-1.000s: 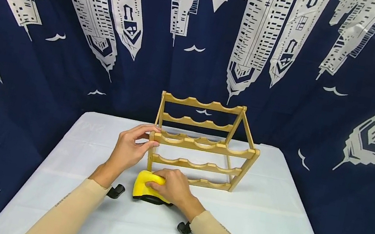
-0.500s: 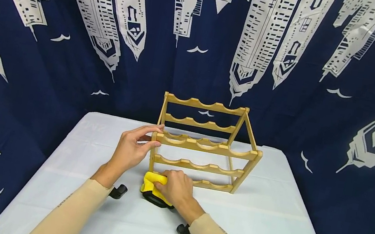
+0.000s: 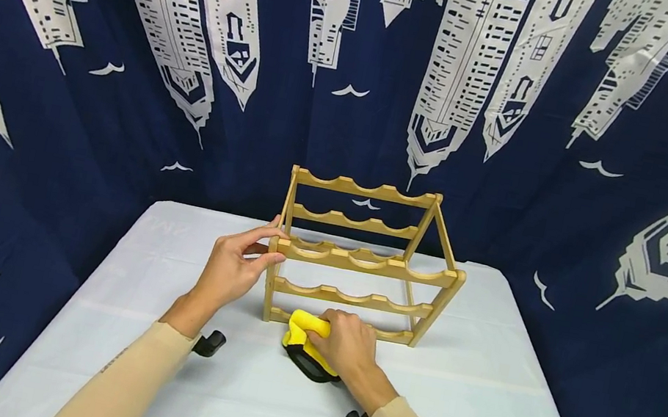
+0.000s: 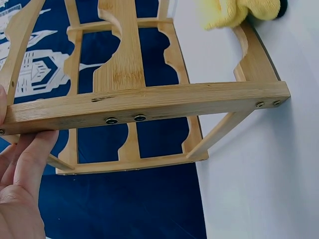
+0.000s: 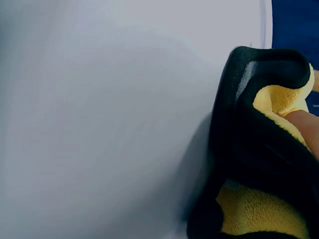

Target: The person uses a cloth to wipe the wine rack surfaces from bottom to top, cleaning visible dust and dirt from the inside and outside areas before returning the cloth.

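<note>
A light wooden wine rack [image 3: 364,263] with scalloped rails stands upright on the table. My left hand [image 3: 230,263] grips the top of its front left post, thumb in front and fingers behind; in the left wrist view the fingers [image 4: 32,159] press against that post. Bunched in my right hand [image 3: 346,345] is a yellow cloth [image 3: 306,327] with a black edge, held at the rack's bottom front rail [image 3: 395,335]. In the right wrist view, the cloth's black border [image 5: 249,114] folds over the yellow pile, and a fingertip pinches it.
A white cloth covers the table [image 3: 477,383]. Behind and around it hangs a navy curtain [image 3: 294,127] with a white skyline print. Black wrist-camera mounts [image 3: 209,343] sit under both forearms.
My right hand has slid the yellow cloth to the right along the rack's bottom front rail. My left hand stays on the front left post, and the rack stands in place.
</note>
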### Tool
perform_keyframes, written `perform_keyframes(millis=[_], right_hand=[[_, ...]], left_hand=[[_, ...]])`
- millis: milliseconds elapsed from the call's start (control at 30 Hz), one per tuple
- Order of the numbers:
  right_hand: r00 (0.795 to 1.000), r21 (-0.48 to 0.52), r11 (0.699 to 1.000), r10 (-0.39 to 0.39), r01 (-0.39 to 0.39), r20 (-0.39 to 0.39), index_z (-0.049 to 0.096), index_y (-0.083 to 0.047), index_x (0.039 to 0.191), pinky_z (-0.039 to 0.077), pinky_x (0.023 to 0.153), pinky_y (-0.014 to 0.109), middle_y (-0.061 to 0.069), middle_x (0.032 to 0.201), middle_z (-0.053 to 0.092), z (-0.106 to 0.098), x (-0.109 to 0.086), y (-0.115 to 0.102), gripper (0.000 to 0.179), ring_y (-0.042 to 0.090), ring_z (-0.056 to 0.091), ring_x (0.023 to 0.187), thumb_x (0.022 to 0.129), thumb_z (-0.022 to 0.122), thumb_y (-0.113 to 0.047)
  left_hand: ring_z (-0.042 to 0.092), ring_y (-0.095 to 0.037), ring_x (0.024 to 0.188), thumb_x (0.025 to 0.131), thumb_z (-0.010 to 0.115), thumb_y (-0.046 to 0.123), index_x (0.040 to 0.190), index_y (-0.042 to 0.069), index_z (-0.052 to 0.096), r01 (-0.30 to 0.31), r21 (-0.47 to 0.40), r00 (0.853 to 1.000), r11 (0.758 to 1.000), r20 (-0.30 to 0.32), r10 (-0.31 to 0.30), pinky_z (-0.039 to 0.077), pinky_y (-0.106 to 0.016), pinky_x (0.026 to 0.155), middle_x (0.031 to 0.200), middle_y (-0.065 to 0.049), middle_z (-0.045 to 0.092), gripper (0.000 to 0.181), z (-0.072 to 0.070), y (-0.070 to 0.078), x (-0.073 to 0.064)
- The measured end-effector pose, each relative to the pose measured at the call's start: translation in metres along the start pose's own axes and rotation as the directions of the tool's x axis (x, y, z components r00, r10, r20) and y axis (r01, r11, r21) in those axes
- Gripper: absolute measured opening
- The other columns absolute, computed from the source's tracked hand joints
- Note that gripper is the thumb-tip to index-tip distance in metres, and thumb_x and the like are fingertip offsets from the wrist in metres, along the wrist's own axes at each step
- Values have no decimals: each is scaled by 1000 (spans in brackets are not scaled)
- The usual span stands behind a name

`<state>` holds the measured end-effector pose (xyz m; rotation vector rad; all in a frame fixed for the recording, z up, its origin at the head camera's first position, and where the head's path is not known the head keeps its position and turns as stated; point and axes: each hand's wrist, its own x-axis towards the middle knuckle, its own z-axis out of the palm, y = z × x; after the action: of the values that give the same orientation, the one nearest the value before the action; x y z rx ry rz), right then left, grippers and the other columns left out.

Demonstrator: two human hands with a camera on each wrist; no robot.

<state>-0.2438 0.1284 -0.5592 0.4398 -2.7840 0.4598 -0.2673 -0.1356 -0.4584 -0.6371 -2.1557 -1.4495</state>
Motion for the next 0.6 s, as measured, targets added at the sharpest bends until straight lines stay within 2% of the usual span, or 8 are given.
perform_keyframes(millis=[133, 267, 400, 500, 600], right_hand=[[999, 44, 998, 34, -33, -3, 91, -20, 108, 43, 54, 25, -4, 91, 86, -5, -4, 12, 33, 9, 62, 67, 90, 103, -45], [993, 65, 991, 115, -117, 26, 91, -19, 108, 42, 55, 27, -1, 88, 82, -12, -10, 33, 34, 11, 59, 68, 90, 102, -46], [976, 63, 974, 213, -216, 48, 90, -18, 108, 40, 54, 29, 1, 87, 80, -22, -18, 58, 35, 15, 58, 68, 91, 101, -47], [971, 52, 970, 234, -236, 47, 89, -17, 109, 42, 56, 31, 3, 89, 82, -33, -23, 75, 36, 17, 60, 70, 91, 102, -46], [971, 47, 971, 232, -235, 55, 90, -16, 112, 45, 57, 32, 4, 90, 82, -40, -31, 87, 37, 18, 62, 71, 91, 102, -44]], left_hand=[[86, -37, 124, 97, 92, 3, 130, 8, 85, -8, 6, 1000, 1000, -2, 8, 75, -49, 98, 162, -14, 71, 34, -1, -2, 0], [88, -37, 116, 98, 92, 4, 131, 9, 85, -11, -1, 1000, 1000, -1, 11, 75, -49, 97, 164, -15, 70, 34, 2, -3, 1], [89, -36, 112, 98, 92, 3, 131, 8, 85, -6, -6, 1000, 1000, -3, 6, 75, -35, 96, 164, -18, 69, 35, 2, -2, 1], [88, -38, 114, 98, 92, 3, 131, 7, 84, -4, -10, 1000, 1000, -7, 4, 72, -23, 95, 163, -19, 69, 35, 1, -2, 1], [87, -37, 118, 99, 91, 4, 132, 7, 84, 1, -2, 1000, 1000, -2, -1, 70, -19, 95, 164, -17, 69, 34, 0, -2, -1]])
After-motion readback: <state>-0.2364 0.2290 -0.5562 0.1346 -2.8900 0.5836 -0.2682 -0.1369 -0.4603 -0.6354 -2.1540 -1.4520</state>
